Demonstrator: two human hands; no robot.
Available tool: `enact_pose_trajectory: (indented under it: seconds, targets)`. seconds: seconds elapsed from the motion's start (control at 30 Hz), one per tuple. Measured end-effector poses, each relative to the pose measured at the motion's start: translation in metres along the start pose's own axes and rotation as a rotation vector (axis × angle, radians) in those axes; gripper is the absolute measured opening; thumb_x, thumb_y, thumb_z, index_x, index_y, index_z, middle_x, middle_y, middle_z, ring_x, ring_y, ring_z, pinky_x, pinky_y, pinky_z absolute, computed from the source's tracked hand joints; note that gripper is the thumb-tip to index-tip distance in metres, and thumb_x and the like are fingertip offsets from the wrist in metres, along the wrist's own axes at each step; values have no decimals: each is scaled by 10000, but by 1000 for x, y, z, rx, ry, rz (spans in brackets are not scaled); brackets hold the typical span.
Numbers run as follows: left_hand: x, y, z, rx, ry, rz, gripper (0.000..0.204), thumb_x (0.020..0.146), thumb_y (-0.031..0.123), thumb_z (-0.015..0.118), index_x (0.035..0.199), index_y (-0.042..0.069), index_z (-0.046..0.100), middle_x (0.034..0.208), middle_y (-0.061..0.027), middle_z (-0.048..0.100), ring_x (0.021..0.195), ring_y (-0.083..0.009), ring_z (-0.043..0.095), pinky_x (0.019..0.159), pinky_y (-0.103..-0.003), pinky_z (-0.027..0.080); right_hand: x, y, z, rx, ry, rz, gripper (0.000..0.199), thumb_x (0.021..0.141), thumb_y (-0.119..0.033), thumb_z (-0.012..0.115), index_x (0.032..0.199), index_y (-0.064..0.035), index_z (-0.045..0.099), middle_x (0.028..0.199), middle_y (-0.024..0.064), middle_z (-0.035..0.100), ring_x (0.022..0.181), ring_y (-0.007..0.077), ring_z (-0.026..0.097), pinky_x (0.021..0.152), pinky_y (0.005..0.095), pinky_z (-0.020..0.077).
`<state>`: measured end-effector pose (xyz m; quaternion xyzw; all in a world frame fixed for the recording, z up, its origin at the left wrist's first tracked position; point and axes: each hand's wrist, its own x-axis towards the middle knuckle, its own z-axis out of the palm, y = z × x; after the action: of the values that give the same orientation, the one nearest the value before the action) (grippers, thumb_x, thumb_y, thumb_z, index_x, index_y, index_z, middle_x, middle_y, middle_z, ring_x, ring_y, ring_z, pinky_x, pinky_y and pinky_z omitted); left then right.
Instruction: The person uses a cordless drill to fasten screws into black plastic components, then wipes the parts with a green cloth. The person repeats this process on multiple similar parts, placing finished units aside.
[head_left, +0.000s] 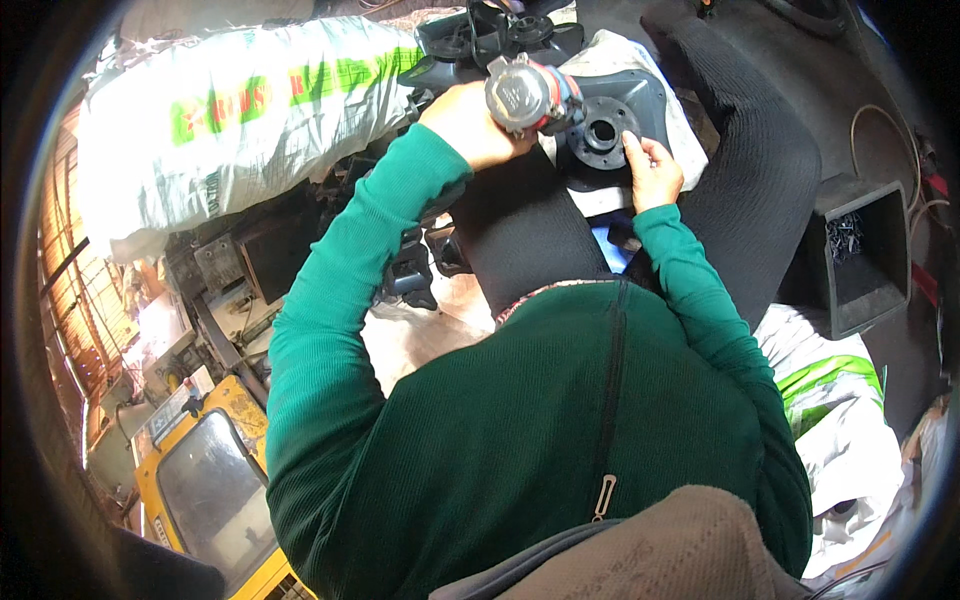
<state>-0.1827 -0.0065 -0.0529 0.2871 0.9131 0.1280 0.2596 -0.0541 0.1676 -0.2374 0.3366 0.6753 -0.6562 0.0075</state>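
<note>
My left hand (468,126) is wrapped round a drill-like power tool (522,96) with a round grey end and a red and blue body. The tool is held just left of a black plastic part (640,95), which has a square base and a round flange (590,147) with holes round a raised centre ring. This part lies on a white cloth or sack between my legs. At the flange's right rim, my right hand (655,172) is closed in a pinch. Whatever is between those fingertips is too small to make out.
A dark box (868,262) with small metal screws stands at the right. More black plastic parts (500,35) lie beyond the tool. A full white and green sack (250,120) fills the upper left. Below it is a yellow-framed machine (215,480); another white sack (845,430) lies lower right.
</note>
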Motion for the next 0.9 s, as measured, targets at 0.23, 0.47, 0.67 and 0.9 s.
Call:
enact_pose_trajectory:
  seconds: [0.23,0.47,0.67,0.9]
  targets:
    - [-4,2,-6,-11,34,1,538,684,384,747,1110,91,598,1019,-139,651,934,-297,629,844,-347,497,21,11,-3,15,-44,-89,391,752,-356,739,899,4,696,768,77,670,724,147,599,717,278,464]
    - [-93,36,1,-104,222,78,617,677,237,800,1184,45,505,1133,-123,567,1044,-264,570,938,-356,441,9,-7,-44,543,-220,249,361,855,-310,613,1056,-11,645,681,-25,522,580,51,459,478,193,355]
    - [-139,52,25,-161,224,119,543,677,218,790,1133,47,549,1070,-128,593,985,-291,586,863,-407,464,-29,-12,-71,852,-588,385,467,911,-198,497,1324,-3,400,890,50,557,675,83,497,495,196,411]
    - [-135,72,32,-381,225,101,552,661,190,801,1126,38,544,1064,-129,580,962,-291,587,840,-393,469,-37,-25,-66,970,-844,524,473,921,-241,478,1283,57,421,1235,193,527,1026,248,591,845,353,525]
